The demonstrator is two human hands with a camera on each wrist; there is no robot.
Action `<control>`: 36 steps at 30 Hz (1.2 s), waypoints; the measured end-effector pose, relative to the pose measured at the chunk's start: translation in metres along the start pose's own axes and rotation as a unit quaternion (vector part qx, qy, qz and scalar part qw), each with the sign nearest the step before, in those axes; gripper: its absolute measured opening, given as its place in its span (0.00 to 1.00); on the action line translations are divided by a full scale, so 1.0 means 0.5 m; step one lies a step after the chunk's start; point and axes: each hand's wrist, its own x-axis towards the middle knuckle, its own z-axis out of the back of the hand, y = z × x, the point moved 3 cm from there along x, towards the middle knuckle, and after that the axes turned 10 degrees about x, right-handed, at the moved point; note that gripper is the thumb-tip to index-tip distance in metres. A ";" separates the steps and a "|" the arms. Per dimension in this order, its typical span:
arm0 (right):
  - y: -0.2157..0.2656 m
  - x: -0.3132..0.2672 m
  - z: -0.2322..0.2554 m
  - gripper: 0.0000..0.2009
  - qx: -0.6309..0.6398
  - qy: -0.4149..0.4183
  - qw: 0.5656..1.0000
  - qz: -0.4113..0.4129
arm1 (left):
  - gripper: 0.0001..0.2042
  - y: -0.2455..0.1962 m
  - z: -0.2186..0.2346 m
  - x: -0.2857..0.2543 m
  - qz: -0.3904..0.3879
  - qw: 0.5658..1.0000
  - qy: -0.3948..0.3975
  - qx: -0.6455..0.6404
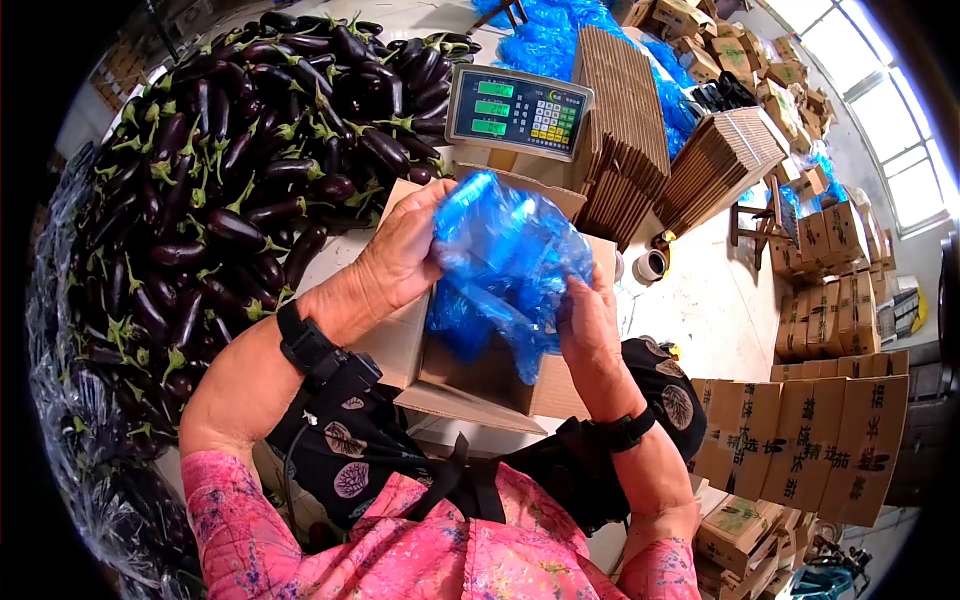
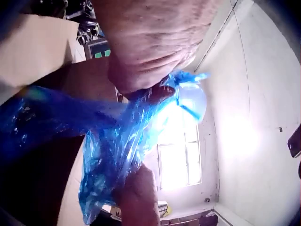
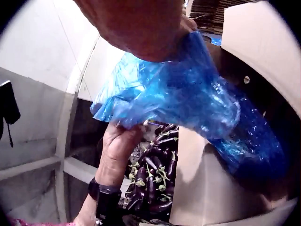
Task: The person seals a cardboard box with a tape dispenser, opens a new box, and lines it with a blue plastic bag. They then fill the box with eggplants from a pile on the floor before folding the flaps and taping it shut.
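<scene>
Both hands hold a crumpled blue plastic bag [image 1: 510, 240] above an open cardboard box [image 1: 470, 400]. The left hand [image 1: 405, 245] pinches the bag's upper left edge, and the right hand [image 1: 592, 325] grips its right side. Part of the bag hangs down into the box. In the left wrist view the left hand [image 2: 155, 47] is at the top, with the bag [image 2: 108, 136] stretched below it. The right wrist view shows the right hand [image 3: 141, 28] over the bag [image 3: 174, 89]; its fingertips are mostly hidden there.
A large heap of eggplants [image 1: 240, 225] lies left of the box. Behind the box stands a scale display [image 1: 518, 112], beside stacks of flattened cardboard [image 1: 625, 130]. Printed boxes [image 1: 800, 440] stand at the right, and a cup [image 1: 651, 265] sits right of the box.
</scene>
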 end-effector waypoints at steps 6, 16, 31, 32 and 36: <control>0.099 0.119 0.212 0.11 0.153 0.089 0.983 0.044 | 0.08 -0.020 0.109 -0.040 0.083 0.897 0.146 0.408; 0.263 0.128 0.417 0.09 -0.143 -0.068 0.985 0.067 | 0.07 -0.156 0.374 -0.083 0.017 0.891 -0.123 0.438; 0.305 0.075 0.334 0.28 -0.759 0.102 0.641 0.055 | 0.09 -0.071 0.412 -0.068 -0.022 0.919 -0.238 0.314; 0.307 0.072 0.281 0.29 -0.672 0.120 0.730 0.028 | 0.10 -0.075 0.395 -0.067 -0.019 0.914 -0.242 0.324; 0.287 0.082 0.095 0.33 -0.556 0.102 0.824 0.035 | 0.09 -0.071 0.375 -0.058 -0.032 0.896 -0.274 0.348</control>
